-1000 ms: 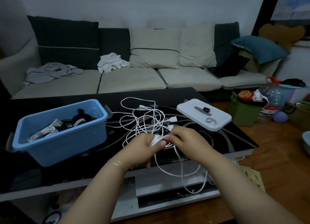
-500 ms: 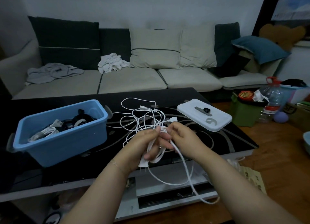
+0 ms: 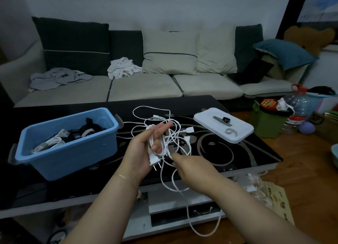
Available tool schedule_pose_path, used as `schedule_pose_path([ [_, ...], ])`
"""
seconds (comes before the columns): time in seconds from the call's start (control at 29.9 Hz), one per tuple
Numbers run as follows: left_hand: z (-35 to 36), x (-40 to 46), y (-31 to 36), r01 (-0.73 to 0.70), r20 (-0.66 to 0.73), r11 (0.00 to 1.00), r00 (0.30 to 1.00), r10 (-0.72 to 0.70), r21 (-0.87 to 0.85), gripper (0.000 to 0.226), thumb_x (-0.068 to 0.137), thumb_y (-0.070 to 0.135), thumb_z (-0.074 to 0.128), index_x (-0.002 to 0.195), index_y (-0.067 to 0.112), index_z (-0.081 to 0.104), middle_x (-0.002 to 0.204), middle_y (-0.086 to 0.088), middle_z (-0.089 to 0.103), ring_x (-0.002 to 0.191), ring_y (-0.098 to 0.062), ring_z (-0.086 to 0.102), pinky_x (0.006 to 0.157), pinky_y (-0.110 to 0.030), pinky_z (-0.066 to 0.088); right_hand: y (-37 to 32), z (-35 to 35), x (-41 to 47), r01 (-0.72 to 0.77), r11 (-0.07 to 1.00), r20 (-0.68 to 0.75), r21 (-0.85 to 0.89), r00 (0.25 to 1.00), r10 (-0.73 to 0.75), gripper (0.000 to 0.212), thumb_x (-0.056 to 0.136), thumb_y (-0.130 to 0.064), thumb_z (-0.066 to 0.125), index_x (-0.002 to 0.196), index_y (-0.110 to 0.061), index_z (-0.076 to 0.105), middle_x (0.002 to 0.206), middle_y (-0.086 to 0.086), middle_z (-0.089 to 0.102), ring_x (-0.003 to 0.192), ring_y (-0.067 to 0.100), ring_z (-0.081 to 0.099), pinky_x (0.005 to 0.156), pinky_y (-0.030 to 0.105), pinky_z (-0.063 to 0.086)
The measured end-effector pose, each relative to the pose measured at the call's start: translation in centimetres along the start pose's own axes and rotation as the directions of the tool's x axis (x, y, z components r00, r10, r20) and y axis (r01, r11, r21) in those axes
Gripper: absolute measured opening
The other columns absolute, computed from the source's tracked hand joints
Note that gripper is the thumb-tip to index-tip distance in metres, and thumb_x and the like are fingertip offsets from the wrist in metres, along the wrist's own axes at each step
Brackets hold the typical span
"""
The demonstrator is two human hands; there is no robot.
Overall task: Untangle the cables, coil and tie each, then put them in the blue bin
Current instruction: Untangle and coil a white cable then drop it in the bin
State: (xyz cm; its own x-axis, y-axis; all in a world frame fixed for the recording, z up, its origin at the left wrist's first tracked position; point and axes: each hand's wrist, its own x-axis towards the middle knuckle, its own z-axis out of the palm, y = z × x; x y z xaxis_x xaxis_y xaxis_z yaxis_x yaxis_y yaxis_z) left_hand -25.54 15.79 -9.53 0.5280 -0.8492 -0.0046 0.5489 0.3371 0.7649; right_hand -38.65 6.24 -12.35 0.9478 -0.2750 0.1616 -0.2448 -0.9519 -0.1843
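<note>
A white tangle of cables (image 3: pixel 161 123) lies on the black glass table (image 3: pixel 237 152). My left hand (image 3: pixel 144 148) holds a partly wound white cable with its two-pin plug (image 3: pixel 154 160) hanging below the palm; the thumb presses the loops, the fingers point up. My right hand (image 3: pixel 192 168) pinches the same cable just below, and its loose end trails down past the table edge. The blue bin (image 3: pixel 73 152) stands at the left with coiled cables inside.
A white lid (image 3: pixel 223 127) with a strap and ties on it lies at the right of the table. A sofa with cushions and clothes stands behind. A green bin, a water bottle and boxes crowd the floor at the right.
My left hand has turned palm-up with the wound loops and plug showing. My right hand has dropped down and toward me along the cable, drawing another loop.
</note>
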Motion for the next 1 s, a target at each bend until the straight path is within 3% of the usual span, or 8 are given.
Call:
schedule_pose_path([
  [0.13,0.4,-0.2,-0.2,-0.075,0.026,0.981,0.997,0.071,0.182,0.029,0.079,0.011,0.052,0.091,0.012,0.079,0.111,-0.016,0.05,0.047,-0.005,0.043,0.049,-0.015,0.043,-0.8,-0.4,-0.1,0.033,0.998,-0.035,-0.055,0.999,-0.035,0.017,0.102,-0.026,0.036,0.113,-0.016,0.046,0.088,0.011,0.062,0.076,0.035,0.053,0.058,0.034,0.027],
  [0.23,0.4,-0.3,-0.4,-0.086,-0.017,0.957,0.995,0.094,0.276,0.025,0.094,0.008,0.047,0.099,0.002,0.07,0.091,-0.015,0.067,0.059,-0.005,0.054,0.053,-0.015,0.048,-1.1,-0.5,0.1,0.059,0.997,-0.049,-0.058,0.997,-0.062,0.019,0.102,-0.028,0.037,0.107,-0.016,0.05,0.101,0.008,0.063,0.09,0.034,0.058,0.062,0.033,0.028],
  [0.33,0.7,-0.4,-0.7,-0.1,-0.045,0.907,0.991,0.13,0.41,0.028,0.1,0.014,0.043,0.123,0.0,0.052,0.11,-0.009,0.069,0.047,-0.006,0.056,0.048,-0.016,0.046,-1.3,-0.5,0.1,0.072,0.997,-0.041,-0.034,0.996,-0.074,0.021,0.1,-0.029,0.039,0.109,-0.016,0.054,0.113,0.004,0.06,0.1,0.03,0.057,0.066,0.033,0.028],
  [0.43,1.5,-0.7,-0.7,-0.128,-0.036,0.862,0.985,0.167,0.49,0.016,0.102,0.015,0.039,0.115,0.012,0.049,0.128,-0.005,0.061,0.049,-0.007,0.062,0.048,-0.017,0.049,-1.4,-0.7,0.0,0.045,0.999,-0.071,0.023,0.997,-0.043,0.024,0.1,-0.033,0.041,0.108,-0.016,0.057,0.11,0.003,0.062,0.099,0.029,0.057,0.067,0.033,0.03],
  [0.57,2.0,-0.8,-1.0,-0.174,0.006,0.778,0.977,0.214,0.603,0.015,0.102,0.015,0.04,0.099,0.028,0.047,0.124,0.001,0.058,0.052,-0.008,0.064,0.05,-0.019,0.051,-1.2,-0.9,-0.2,0.002,0.998,-0.107,0.056,0.994,0.004,0.027,0.099,-0.037,0.043,0.109,-0.021,0.063,0.104,0.005,0.068,0.095,0.029,0.06,0.064,0.032,0.033],
  [0.7,1.2,-0.4,-1.6,-0.226,0.067,0.588,0.958,0.279,0.777,0.014,0.102,0.018,0.041,0.114,0.025,0.039,0.133,0.007,0.056,0.064,-0.014,0.068,0.061,-0.025,0.055,-1.2,-1.3,-0.3,-0.069,0.977,-0.038,0.203,0.996,0.079,0.025,0.095,-0.041,0.052,0.107,-0.027,0.067,0.096,0.001,0.072,0.087,0.02,0.066,0.068,0.031,0.047],
  [0.84,0.2,-0.2,-2.1,-0.242,0.166,0.21,0.93,0.327,0.947,0.026,0.099,0.028,0.046,0.122,0.014,0.045,0.132,0.009,0.059,0.109,-0.015,0.062,0.094,-0.035,0.048,-1.3,-1.7,-0.4,-0.181,0.883,0.129,0.432,0.982,0.138,0.018,0.091,-0.038,0.056,0.102,-0.03,0.067,0.075,-0.005,0.073,0.071,0.001,0.067,0.077,0.031,0.053],
  [1.0,0.7,-0.7,-2.3,-0.164,0.218,-0.245,0.953,0.209,0.956,0.033,0.1,0.046,0.033,0.093,0.014,0.039,0.104,-0.011,0.063,0.099,-0.034,0.058,0.069,-0.036,0.034,-1.4,-2.2,-0.4,-0.236,0.894,0.087,0.381,0.972,0.22,0.014,0.083,-0.033,0.058,0.085,-0.023,0.068,0.074,-0.001,0.072,0.074,0.009,0.067,0.071,0.03,0.052],
])
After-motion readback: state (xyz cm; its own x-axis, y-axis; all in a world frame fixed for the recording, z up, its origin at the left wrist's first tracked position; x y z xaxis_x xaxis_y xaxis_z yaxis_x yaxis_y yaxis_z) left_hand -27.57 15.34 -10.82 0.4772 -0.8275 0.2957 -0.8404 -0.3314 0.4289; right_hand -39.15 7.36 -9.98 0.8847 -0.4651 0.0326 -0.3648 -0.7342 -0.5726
